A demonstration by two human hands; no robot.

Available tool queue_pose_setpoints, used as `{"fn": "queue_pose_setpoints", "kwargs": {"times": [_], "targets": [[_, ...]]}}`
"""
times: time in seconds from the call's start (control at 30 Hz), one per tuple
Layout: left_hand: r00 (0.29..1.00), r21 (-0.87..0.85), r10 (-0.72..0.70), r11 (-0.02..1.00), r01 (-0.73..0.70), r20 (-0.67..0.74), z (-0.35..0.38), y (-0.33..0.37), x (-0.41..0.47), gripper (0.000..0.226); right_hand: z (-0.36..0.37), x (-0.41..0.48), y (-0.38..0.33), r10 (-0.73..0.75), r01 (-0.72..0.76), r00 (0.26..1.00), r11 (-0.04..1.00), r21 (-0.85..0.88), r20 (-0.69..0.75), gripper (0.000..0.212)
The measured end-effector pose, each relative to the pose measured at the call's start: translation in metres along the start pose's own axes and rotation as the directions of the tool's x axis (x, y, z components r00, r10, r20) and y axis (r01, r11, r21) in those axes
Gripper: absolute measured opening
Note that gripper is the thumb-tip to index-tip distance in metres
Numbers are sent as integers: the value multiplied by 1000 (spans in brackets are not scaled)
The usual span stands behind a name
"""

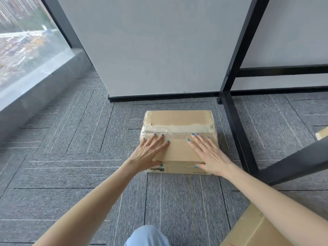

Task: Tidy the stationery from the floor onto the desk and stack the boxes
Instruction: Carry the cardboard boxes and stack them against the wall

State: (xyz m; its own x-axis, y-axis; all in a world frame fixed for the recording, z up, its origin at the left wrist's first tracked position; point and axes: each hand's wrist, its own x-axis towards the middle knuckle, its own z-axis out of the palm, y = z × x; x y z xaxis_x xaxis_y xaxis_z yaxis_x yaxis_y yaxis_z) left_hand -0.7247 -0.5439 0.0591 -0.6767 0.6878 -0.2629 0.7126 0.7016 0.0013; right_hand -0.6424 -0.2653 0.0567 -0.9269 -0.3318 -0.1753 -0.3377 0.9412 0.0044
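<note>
Now | left hand (150, 153) fingers straight, flat on box (177, 119) top | right hand (209, 155) fingers likewise

Three pieces of brown cardboard are in view: one tape-sealed brown cardboard box (179, 119), one plain brown cardboard box (248, 229) cut off at the lower right corner, and one small cardboard corner (322, 133) at the right edge, too little to identify. There are two hands, the left hand (150, 153) and the right hand (207, 153). There are two white panels, a wide white partition panel (150, 50) and a narrower white panel (292, 32), and one glass window (26, 41).
</note>
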Motion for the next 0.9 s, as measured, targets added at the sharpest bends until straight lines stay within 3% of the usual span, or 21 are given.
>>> {"fn": "queue_pose_setpoints", "kwargs": {"times": [0.27,0.9], "targets": [[997,-69,-79,994,79,0,-19,-12,68,101,-5,58,38,148,-147,988,988,-46,35,89],[998,-49,-51,998,49,-36,-43,-89,187,92,-21,177,114,171,-168,985,976,-138,13,89]]}}
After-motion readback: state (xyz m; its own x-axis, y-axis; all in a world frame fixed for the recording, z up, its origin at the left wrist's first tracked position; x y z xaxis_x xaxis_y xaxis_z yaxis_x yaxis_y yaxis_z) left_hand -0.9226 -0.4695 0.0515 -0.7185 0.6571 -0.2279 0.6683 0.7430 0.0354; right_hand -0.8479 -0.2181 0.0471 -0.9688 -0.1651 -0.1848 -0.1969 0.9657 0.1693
